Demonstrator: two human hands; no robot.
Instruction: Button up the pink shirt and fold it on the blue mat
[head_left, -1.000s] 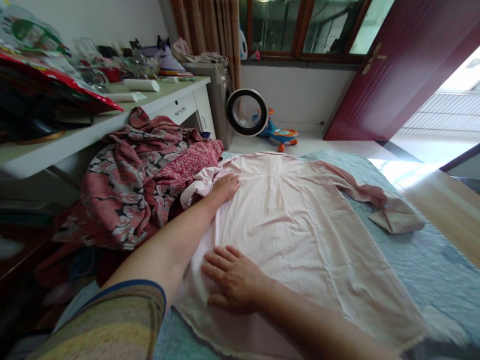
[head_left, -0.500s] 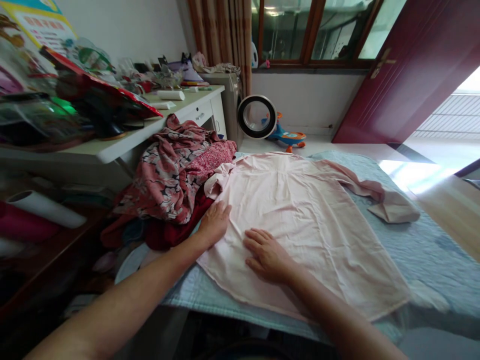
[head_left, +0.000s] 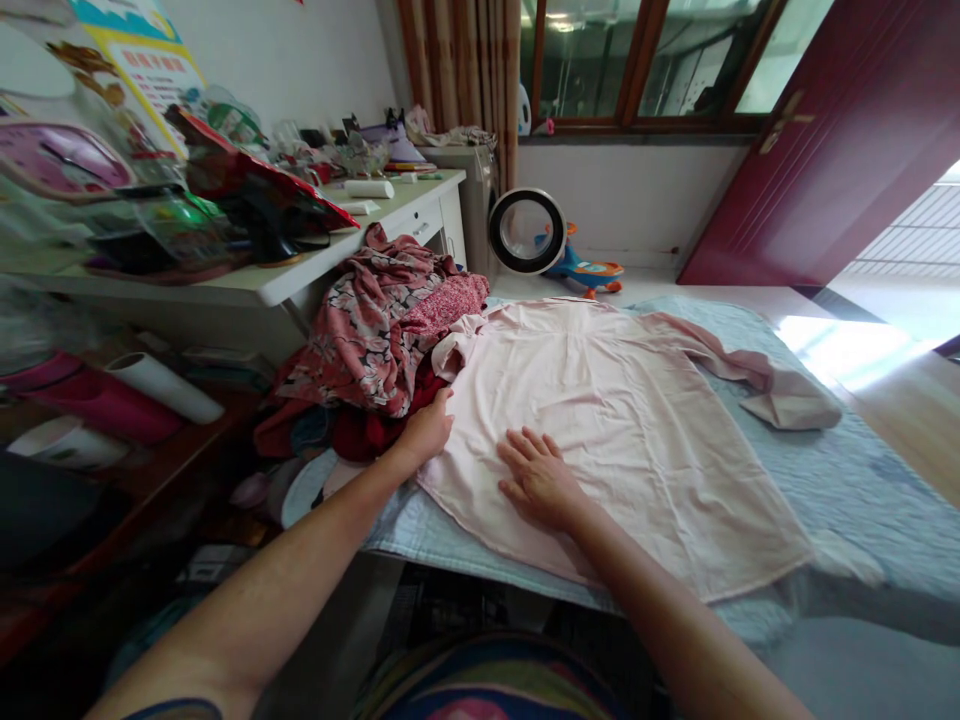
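A pale pink shirt (head_left: 622, 420) lies spread flat, back up, on a light blue quilted bed cover (head_left: 847, 470). My right hand (head_left: 541, 480) rests flat on the shirt's near left part, fingers spread and open. My left hand (head_left: 427, 430) sits at the shirt's left side edge, fingers curled down on the cloth beside the clothes pile. The shirt's right sleeve (head_left: 757, 385) trails out to the right, folded at its cuff.
A heap of floral and red clothes (head_left: 379, 330) lies left of the shirt. A cluttered white desk (head_left: 300, 275) stands at the left. A round fan (head_left: 526, 232) and a toy (head_left: 589, 272) are on the floor beyond. A dark red door (head_left: 840, 150) stands open at right.
The view has pulled back from the bed. My left hand slid down the shirt's left edge from the shoulder toward the hem. My right hand stays flat on the shirt.
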